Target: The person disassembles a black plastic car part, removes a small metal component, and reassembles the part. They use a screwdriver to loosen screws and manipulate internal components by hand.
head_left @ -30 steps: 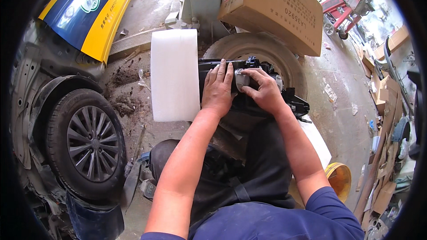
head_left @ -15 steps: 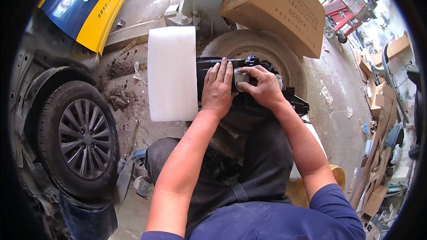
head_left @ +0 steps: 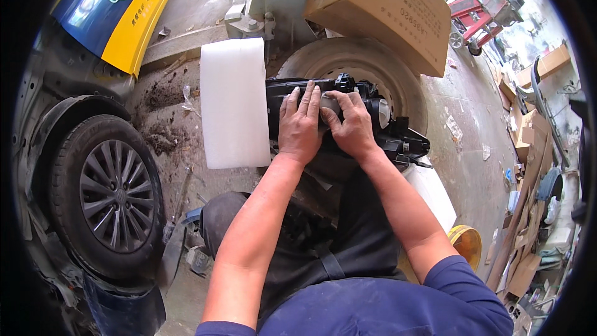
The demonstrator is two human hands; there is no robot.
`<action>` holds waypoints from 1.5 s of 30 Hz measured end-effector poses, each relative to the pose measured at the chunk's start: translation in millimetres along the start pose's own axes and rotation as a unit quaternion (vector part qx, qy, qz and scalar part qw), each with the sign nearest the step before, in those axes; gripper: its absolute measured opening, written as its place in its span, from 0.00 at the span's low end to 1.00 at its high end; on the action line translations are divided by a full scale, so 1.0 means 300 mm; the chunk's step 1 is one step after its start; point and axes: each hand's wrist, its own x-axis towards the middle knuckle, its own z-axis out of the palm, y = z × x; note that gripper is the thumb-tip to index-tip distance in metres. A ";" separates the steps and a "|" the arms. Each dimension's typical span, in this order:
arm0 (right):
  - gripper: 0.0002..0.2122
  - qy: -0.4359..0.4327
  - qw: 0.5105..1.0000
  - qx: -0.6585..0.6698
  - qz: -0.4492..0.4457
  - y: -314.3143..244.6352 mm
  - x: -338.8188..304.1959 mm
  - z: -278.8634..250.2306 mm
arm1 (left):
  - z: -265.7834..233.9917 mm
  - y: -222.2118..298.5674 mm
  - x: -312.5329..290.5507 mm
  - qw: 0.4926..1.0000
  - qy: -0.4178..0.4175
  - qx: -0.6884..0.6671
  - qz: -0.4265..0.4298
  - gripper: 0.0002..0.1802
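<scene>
In front of my knees lies a black car part that looks like a headlight housing (head_left: 368,92), its back side up. My left hand (head_left: 300,129) rests on it with the fingers stretched out. Beside it, my right hand (head_left: 353,126) has thumb and fingers bent round a round grey cap (head_left: 329,104) on the housing; the fingers partly cover the cap. Another round, pale piece (head_left: 384,113) shows just right of that hand. A thick white foam block (head_left: 234,106) stands against the housing's left end.
A tyre on its rim (head_left: 305,59) lies behind the housing, with a large cardboard box (head_left: 385,15) leaning over it. At left is a car's wheel (head_left: 121,186) below a blue and yellow panel (head_left: 124,22). A yellow bucket (head_left: 466,242) stands by my right elbow; cardboard scraps (head_left: 528,211) lie far right.
My right hand has shifted left and turned on the grey cap, closer to my left hand. More of the housing's right side shows. The left hand stays flat in place.
</scene>
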 end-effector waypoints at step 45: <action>0.27 -0.072 0.960 -0.185 0.199 0.407 -0.055 -0.231 | 0.006 0.031 -0.011 0.998 -0.039 0.036 0.040 0.57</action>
